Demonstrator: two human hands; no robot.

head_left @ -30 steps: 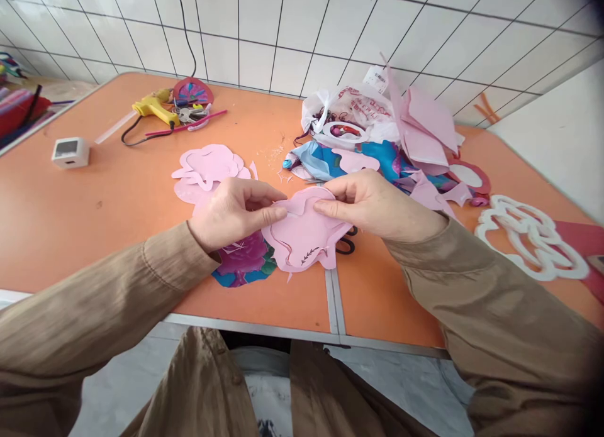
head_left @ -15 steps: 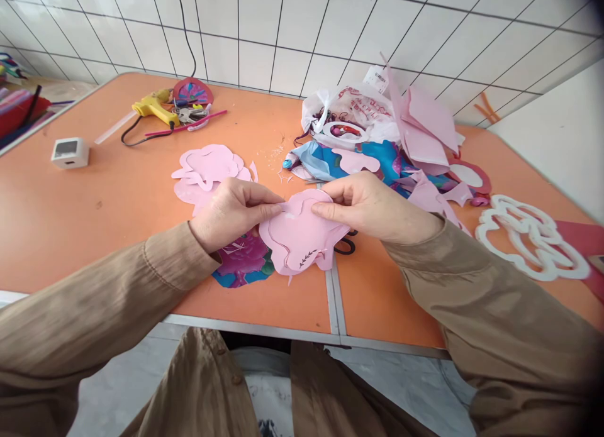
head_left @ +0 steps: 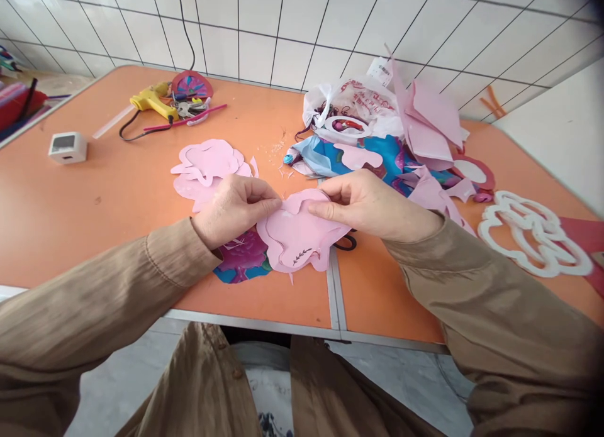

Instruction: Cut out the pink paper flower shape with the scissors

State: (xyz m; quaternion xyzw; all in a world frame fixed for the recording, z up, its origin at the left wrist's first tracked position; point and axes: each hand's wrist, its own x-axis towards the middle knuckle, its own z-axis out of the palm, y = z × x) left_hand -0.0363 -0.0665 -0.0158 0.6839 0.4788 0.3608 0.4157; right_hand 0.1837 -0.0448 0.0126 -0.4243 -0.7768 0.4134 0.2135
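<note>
Pinched along its far rim by the thumb and fingers of both the left hand (head_left: 236,210) and the right hand (head_left: 372,204), a layered pink cut-out (head_left: 306,232) is held over the worktop (head_left: 292,302), around the middle of its near edge. Its lower part is marked with a dark sprig (head_left: 302,256) (leaves and all). Just to its left, a flower-patterned piece (head_left: 243,256) is partly hidden by the left hand; a black loop handle (head_left: 348,242) is partly covered on its right. Farther in, pink cut-outs (head_left: 210,160) are stacked. Towards the far right corner, blue patterned fabric (head_left: 391,154) and a plastic bag (head_left: 372,100) are heaped. White scalloped outlines (head_left: 507,261) are laid near the right edge, and a yellow glue gun (head_left: 155,102) near the far left corner.
</note>
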